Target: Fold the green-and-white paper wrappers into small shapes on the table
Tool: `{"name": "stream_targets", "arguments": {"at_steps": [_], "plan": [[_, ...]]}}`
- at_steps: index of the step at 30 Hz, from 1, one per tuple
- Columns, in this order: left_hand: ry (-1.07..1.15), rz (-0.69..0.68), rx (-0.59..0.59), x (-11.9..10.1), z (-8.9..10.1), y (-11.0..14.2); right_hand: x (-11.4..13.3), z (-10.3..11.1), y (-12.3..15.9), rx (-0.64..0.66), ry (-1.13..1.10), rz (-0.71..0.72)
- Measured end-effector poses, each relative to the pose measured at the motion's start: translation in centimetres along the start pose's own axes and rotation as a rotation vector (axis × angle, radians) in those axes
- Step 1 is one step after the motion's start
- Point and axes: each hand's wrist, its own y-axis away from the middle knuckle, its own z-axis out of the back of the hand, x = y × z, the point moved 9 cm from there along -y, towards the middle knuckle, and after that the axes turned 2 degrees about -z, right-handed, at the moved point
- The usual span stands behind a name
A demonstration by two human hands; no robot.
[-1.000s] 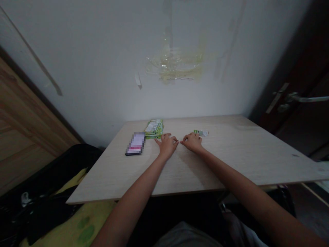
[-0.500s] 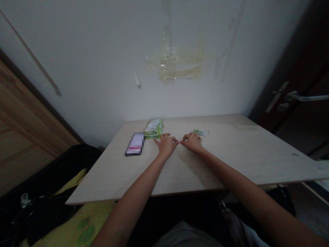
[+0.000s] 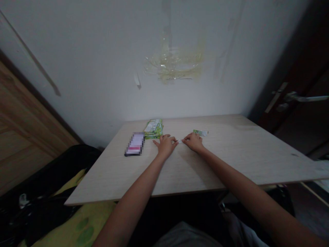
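The left hand [image 3: 166, 145] and the right hand [image 3: 194, 141] are lying low over the bench [image 3: 231, 140], their fingertips pointing toward each other, and between them they are grasping a small white piece [image 3: 180, 141]. The left thumb and forefinger are pinching its left end and the right fingertips are pinching its right end, while the other left fingers are spreading loosely. Compared with the earlier frames, the fingertips are standing slightly farther apart, and more of the white piece is showing in the gap. The piece is lying nearer the bench's back edge than its front edge, about midway between the left and right sides; its long axis is running sideways, from hand to hand, roughly parallel to the back edge. Which end is its front is too small to tell. Just beyond the right hand, a single green-and-white packet [image 3: 200, 132] is lying flat, its length also running sideways. Beyond the left hand, toward the back-left corner, a stack of green packets [image 3: 153, 129] is sitting in a loose pile. Just beside that stack, nearer the left edge, a phone [image 3: 135, 144] is lying screen up, its long axis slanting away roughly along that edge, with its screen appearing blurred.
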Motion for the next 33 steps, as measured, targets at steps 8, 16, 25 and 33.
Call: {"name": "stream_targets", "arguments": {"at_steps": [8, 16, 25, 33], "plan": [[-0.008, -0.002, 0.007, 0.2, 0.1, 0.2, -0.1, 0.0, -0.1, 0.01, -0.013, -0.023], [-0.012, 0.002, 0.012, 0.1, 0.2, 0.2, -0.1, -0.2, -0.1, 0.0, 0.034, -0.005], [-0.006, -0.01, -0.005, 0.3, 0.2, 0.3, 0.1, -0.3, -0.2, 0.002, 0.049, 0.006], [-0.004, 0.001, 0.058, 1.6, -0.5, -0.2, 0.1, -0.3, -0.1, 0.005, 0.043, 0.009]]}}
